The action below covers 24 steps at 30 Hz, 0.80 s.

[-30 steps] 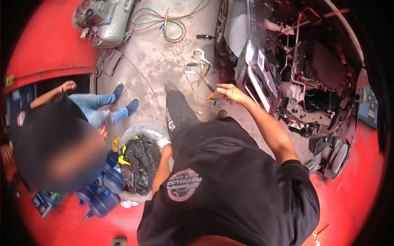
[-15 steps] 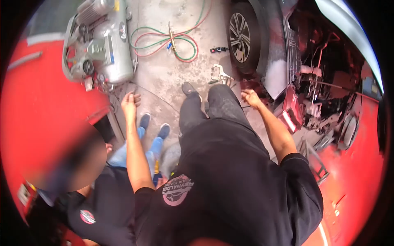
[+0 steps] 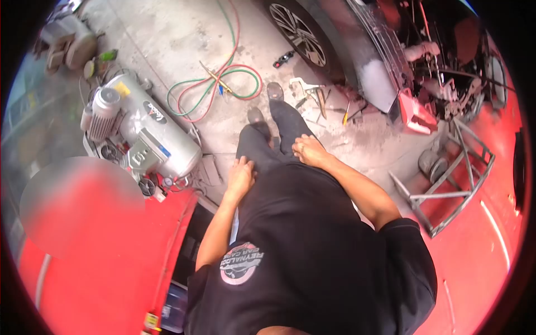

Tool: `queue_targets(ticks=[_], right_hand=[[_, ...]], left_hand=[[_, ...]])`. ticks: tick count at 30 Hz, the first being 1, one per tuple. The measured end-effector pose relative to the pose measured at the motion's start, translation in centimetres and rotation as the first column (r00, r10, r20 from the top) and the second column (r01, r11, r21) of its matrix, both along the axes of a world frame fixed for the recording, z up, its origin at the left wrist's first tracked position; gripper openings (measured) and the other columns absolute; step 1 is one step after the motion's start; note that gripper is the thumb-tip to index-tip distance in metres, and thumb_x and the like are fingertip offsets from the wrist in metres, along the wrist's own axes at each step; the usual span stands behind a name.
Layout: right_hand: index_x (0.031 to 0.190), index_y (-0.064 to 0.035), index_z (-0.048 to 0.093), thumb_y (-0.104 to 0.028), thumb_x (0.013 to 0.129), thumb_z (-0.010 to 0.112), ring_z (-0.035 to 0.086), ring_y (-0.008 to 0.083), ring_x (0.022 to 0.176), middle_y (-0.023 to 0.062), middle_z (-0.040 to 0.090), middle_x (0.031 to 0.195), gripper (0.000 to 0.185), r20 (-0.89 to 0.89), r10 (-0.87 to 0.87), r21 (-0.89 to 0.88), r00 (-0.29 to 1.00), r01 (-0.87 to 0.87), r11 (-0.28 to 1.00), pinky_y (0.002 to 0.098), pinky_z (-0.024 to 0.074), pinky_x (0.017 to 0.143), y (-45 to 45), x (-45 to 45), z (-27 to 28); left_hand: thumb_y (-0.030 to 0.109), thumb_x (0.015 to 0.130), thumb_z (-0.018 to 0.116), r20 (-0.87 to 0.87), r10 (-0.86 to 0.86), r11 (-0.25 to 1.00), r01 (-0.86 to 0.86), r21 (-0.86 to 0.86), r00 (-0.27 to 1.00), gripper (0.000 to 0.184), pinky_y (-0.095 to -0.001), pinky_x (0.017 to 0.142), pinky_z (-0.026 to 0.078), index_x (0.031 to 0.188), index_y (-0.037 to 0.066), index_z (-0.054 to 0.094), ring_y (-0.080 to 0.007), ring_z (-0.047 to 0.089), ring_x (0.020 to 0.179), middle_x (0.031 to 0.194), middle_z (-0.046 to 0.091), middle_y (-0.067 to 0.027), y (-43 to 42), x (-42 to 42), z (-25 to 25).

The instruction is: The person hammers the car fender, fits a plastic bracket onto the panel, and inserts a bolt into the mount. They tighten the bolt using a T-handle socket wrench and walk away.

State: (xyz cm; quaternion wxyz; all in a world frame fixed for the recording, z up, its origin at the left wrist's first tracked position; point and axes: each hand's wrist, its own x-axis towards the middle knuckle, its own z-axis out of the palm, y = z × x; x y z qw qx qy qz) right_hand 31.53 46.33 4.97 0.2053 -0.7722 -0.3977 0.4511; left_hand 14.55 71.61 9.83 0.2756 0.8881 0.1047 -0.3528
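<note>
Both hands are at the thighs of the dark trousers I wear. My left hand is closed with its curled fingers on the fabric of the left leg. Over the right leg, my right hand has bent fingers gathered on the cloth, and a ring shows on one of them. Neither hand holds a tool. On the floor ahead of my right foot lie a locking C-clamp, a screwdriver with a yellow handle and other small tools.
A cutting torch with red and green hoses lies ahead. An air compressor stands at left. At right are a car wheel, the opened car body with its tail light, and a metal frame. A black-and-red tool lies near the wheel.
My hands have come inward from out at the sides onto my trouser legs. The view has turned, and the person who stood at my left is no longer seen there.
</note>
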Motion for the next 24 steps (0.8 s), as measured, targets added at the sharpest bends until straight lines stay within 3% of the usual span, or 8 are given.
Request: queue_targets(ticks=[4, 7, 11, 13, 15, 17, 21, 24], right_hand=[[0.085, -0.0004, 0.064, -0.013, 0.091, 0.065, 0.063, 0.0452, 0.085, 0.0215, 0.066, 0.082, 0.015, -0.394, -0.407, 0.002, 0.824, 0.444, 0.896, 0.0510, 0.0498, 0.075, -1.2, -3.6, 6.2], [0.091, 0.0029, 0.066, -0.008, 0.088, 0.062, 0.068, 0.0375, 0.080, 0.0245, 0.067, 0.084, 0.012, -0.560, -0.435, -0.154, 0.705, 0.428, 0.891, 0.0447, 0.0510, 0.073, -2.6, -7.6, 7.2], [0.095, 0.0026, 0.067, -0.013, 0.090, 0.066, 0.065, 0.0304, 0.072, 0.0201, 0.067, 0.077, 0.017, -0.584, -0.491, -0.138, 0.647, 0.516, 0.845, 0.0413, 0.0524, 0.071, -3.6, -12.4, 2.7], [0.096, 0.0017, 0.068, -0.015, 0.092, 0.067, 0.064, 0.0242, 0.068, 0.0156, 0.067, 0.074, 0.017, -0.621, -0.517, -0.193, 0.589, 0.525, 0.829, 0.0385, 0.0524, 0.067, -2.6, -11.1, 0.1], [0.097, 0.0009, 0.070, -0.015, 0.093, 0.067, 0.064, 0.0177, 0.065, 0.0102, 0.068, 0.072, 0.017, -0.694, -0.591, -0.350, 0.411, 0.525, 0.776, 0.0354, 0.0519, 0.063, -2.0, -8.1, -4.7], [0.100, 0.0019, 0.069, -0.010, 0.096, 0.063, 0.067, 0.0131, 0.068, 0.0089, 0.069, 0.074, 0.014, -0.591, -0.648, -0.317, 0.480, 0.601, 0.734, 0.0284, 0.0520, 0.058, -2.3, -6.0, -14.3], [0.113, 0.0025, 0.065, -0.009, 0.095, 0.066, 0.067, 0.0153, 0.065, 0.0099, 0.071, 0.083, 0.021, -0.488, -0.858, -0.265, 0.162, 0.909, 0.323, 0.0308, 0.0557, 0.057, -2.9, -0.9, -38.9], [0.129, 0.0018, 0.058, -0.012, 0.093, 0.071, 0.069, 0.0198, 0.069, 0.0130, 0.071, 0.090, 0.041, -0.417, -0.908, -0.321, 0.038, 0.928, 0.186, 0.0322, 0.0575, 0.057, -0.2, 6.6, -51.1]], left_hand=[[0.003, 0.078, 0.069, 0.080, -0.196, 0.971, 0.205, -0.126, 0.977, 0.017, -0.0490, 0.084, 0.052, 0.094, 0.005, 0.063, -0.0366, 0.062, 0.102, 0.102, 0.064, -0.0142, 2.4, 2.0, -1.7], [0.003, 0.079, 0.065, 0.081, -0.260, 0.948, 0.270, -0.166, 0.962, 0.015, -0.0502, 0.080, 0.052, 0.093, 0.005, 0.062, -0.0385, 0.066, 0.093, 0.091, 0.068, -0.0162, 4.8, 2.9, -2.4], [-0.001, 0.074, 0.059, -0.249, -0.412, 0.728, 0.153, -0.668, 0.877, 0.023, -0.0543, 0.078, 0.052, 0.095, 0.004, 0.066, -0.0433, 0.069, 0.086, 0.084, 0.070, -0.0227, 7.2, 3.4, -1.1], [-0.001, 0.071, 0.058, -0.216, -0.384, 0.754, 0.170, -0.634, 0.898, 0.025, -0.0533, 0.079, 0.052, 0.094, 0.004, 0.068, -0.0435, 0.069, 0.090, 0.085, 0.071, -0.0236, 6.3, 2.4, -2.1], [0.005, 0.077, 0.063, -0.299, -0.358, 0.725, 0.062, -0.686, 0.884, 0.017, -0.0536, 0.080, 0.052, 0.093, 0.005, 0.070, -0.0438, 0.069, 0.091, 0.086, 0.071, -0.0233, 5.2, 4.4, -5.9], [0.010, 0.082, 0.066, -0.302, -0.257, 0.728, -0.021, -0.685, 0.918, 0.013, -0.0543, 0.080, 0.052, 0.093, 0.005, 0.071, -0.0434, 0.069, 0.091, 0.087, 0.071, -0.0230, 3.8, 6.7, -12.7], [0.024, 0.091, 0.066, 0.137, -0.384, 0.882, 0.406, -0.237, 0.913, 0.020, -0.0525, 0.073, 0.055, 0.098, 0.006, 0.066, -0.0412, 0.069, 0.082, 0.082, 0.069, -0.0196, -0.1, 13.1, -32.2], [0.028, 0.094, 0.065, 0.307, -0.248, 0.957, 0.281, -0.067, 0.919, 0.026, -0.0528, 0.073, 0.056, 0.101, 0.004, 0.066, -0.0412, 0.071, 0.084, 0.084, 0.071, -0.0209, -1.0, 20.5, -40.9]])
